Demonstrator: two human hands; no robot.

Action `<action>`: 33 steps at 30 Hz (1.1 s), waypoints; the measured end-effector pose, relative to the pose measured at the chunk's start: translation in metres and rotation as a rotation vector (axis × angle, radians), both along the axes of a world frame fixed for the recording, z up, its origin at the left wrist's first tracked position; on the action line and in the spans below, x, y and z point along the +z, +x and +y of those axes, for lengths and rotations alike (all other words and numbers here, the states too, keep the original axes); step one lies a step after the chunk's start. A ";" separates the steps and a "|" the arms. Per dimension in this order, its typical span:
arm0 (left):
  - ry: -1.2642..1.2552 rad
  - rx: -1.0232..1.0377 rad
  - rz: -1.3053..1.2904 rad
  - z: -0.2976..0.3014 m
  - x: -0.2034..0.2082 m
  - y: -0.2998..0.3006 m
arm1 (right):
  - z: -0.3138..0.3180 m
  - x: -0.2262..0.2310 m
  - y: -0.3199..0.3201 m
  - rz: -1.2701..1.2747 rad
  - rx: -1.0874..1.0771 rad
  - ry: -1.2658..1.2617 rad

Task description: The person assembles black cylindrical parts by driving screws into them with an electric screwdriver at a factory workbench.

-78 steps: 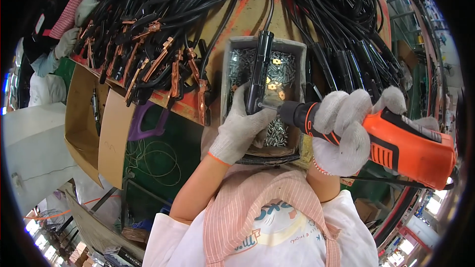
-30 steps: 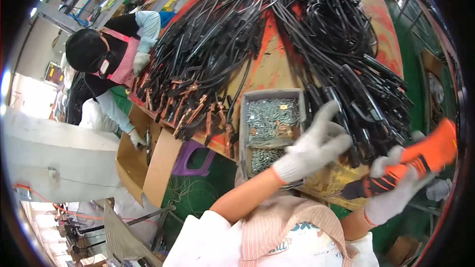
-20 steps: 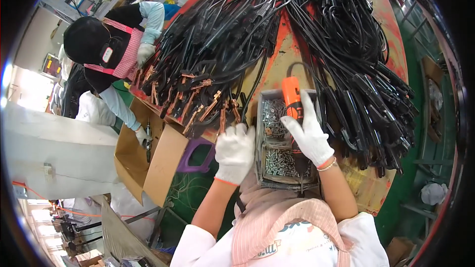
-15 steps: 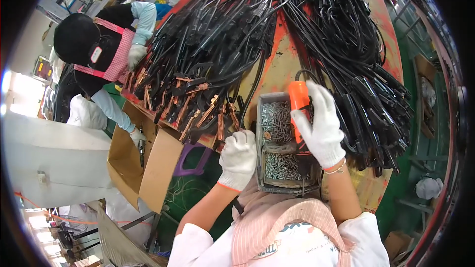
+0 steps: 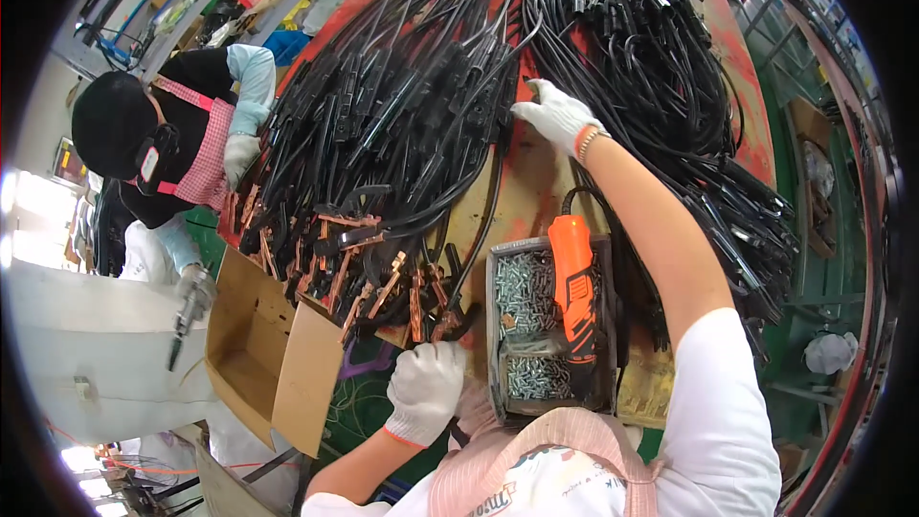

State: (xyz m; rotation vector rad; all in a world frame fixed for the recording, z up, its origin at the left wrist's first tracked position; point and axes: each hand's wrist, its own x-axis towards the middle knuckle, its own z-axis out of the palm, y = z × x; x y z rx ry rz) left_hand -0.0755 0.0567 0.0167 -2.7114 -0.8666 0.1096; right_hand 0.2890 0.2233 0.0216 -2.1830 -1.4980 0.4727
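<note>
My right hand (image 5: 557, 117), in a white glove, reaches far up the table with fingers apart and nothing visible in them. Its fingertips are at the edge of the heap of black cables with black handles (image 5: 421, 86); whether they touch is unclear. Closed by the table's near edge, my left hand (image 5: 428, 388) has its fingers curled right below a copper-jawed clamp end (image 5: 445, 325); what it grips is hidden. An orange power screwdriver (image 5: 574, 278) lies across a grey bin (image 5: 492, 325) holding small silver screws (image 5: 525, 295) in two compartments.
A second heap of black cables (image 5: 708, 201) covers the table's right side. At left, a co-worker (image 5: 191, 144) holds a dark tool (image 5: 182, 321) beside an open cardboard box (image 5: 235, 364). Below the table edge stands something purple (image 5: 369, 364).
My right hand has let go of the screwdriver, left on the bin, and moved far up the table. My left hand has shifted slightly down and left. The co-worker's tool has left the box.
</note>
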 end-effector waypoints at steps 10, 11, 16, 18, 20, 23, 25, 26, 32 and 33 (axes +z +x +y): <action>0.253 -0.051 0.012 0.020 -0.014 -0.006 | 0.067 -0.047 -0.004 0.600 -0.124 -0.122; 0.306 -0.076 -0.021 0.022 -0.015 -0.009 | 0.059 -0.027 -0.015 0.718 -0.281 -0.258; 0.411 -0.025 -0.188 0.027 -0.029 -0.010 | 0.025 -0.022 -0.011 0.561 -0.046 -0.268; 0.342 -0.199 -0.111 0.035 -0.004 -0.007 | 0.015 -0.024 -0.009 0.606 -0.055 -0.310; 0.279 -0.147 -0.179 0.035 0.018 -0.001 | 0.001 -0.012 -0.015 0.695 -0.023 -0.287; 0.243 -0.117 -0.309 0.037 0.050 0.011 | -0.026 0.027 -0.044 1.016 -0.014 -0.228; 0.181 -0.078 -0.464 0.034 0.068 0.020 | -0.039 0.037 -0.056 1.137 0.056 -0.134; 0.129 -0.077 -0.562 0.034 0.078 0.024 | -0.046 0.042 -0.065 1.152 0.045 -0.121; -0.798 0.394 -1.153 0.029 0.110 0.035 | -0.094 0.057 -0.106 1.470 0.065 -0.099; -0.944 0.502 -1.213 0.032 0.104 0.035 | -0.099 0.058 -0.113 1.536 0.000 -0.065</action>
